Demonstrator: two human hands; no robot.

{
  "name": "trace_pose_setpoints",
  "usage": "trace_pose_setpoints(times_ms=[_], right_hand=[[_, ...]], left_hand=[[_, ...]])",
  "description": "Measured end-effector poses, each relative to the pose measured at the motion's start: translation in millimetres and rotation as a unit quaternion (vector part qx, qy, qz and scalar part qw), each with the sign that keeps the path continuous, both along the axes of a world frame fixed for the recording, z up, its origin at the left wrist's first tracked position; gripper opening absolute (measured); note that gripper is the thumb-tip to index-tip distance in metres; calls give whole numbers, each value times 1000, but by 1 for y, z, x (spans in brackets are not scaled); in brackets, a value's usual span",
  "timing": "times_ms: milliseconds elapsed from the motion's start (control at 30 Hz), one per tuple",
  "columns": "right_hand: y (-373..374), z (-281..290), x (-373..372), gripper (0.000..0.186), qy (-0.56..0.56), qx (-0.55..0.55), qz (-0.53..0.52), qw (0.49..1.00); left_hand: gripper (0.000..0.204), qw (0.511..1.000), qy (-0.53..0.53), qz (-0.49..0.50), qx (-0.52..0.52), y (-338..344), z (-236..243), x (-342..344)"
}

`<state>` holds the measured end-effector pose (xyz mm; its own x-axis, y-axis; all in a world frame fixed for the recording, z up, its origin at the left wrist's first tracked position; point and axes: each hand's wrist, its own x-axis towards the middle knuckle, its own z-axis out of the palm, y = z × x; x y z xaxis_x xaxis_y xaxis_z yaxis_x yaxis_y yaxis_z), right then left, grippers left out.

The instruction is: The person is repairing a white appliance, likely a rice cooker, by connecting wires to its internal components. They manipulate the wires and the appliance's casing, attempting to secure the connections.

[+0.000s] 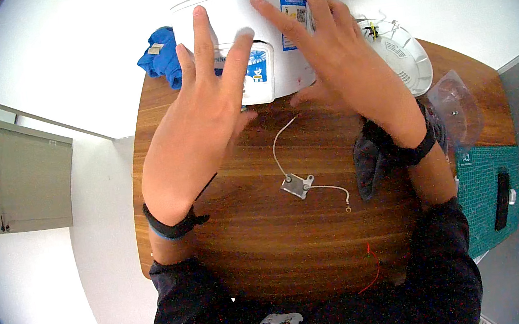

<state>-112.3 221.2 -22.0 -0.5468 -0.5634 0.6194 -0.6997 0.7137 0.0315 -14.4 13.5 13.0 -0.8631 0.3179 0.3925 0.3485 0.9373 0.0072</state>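
Fingers [202, 31] wide apart on left hand [208, 106] and right hand [343, 57] before white appliance [231, 10], contact uncertain

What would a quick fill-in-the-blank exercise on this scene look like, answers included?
1. Above the left hand's and right hand's sleeves, each arm wears a dark band at the ____.
2. The bunched cloth left of the white appliance is coloured ____.
3. White wires joined to the small metal part number ____.
4. The thin wire lowest in the picture is coloured ____.

Missing words: wrist; blue; two; red.
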Motion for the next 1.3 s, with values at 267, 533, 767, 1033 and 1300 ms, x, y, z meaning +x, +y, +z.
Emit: trace_pose_setpoints(times_ms=[267, 533, 767, 1033, 1300], right_hand=[[26, 33, -18, 107, -24, 134, 31, 990], [17, 18, -43, 143, -95, 17, 213, 972], [14, 8, -39, 141, -64, 26, 176, 982], [13, 0, -45, 138, -14, 5, 187, 982], [13, -11, -55, 135, 9, 23, 181, 983]], left_hand=[[90, 1000, -1, -13, 9, 3, -1, -4], [84, 1000, 3, 1, 19, -4, 1, -9], [85, 1000, -8, 12, 12, -2, 2, -8], [84, 998, 45, 11, 34, 3, -2, -12], [80, 986, 49, 97, 130, 6, -7, -18]])
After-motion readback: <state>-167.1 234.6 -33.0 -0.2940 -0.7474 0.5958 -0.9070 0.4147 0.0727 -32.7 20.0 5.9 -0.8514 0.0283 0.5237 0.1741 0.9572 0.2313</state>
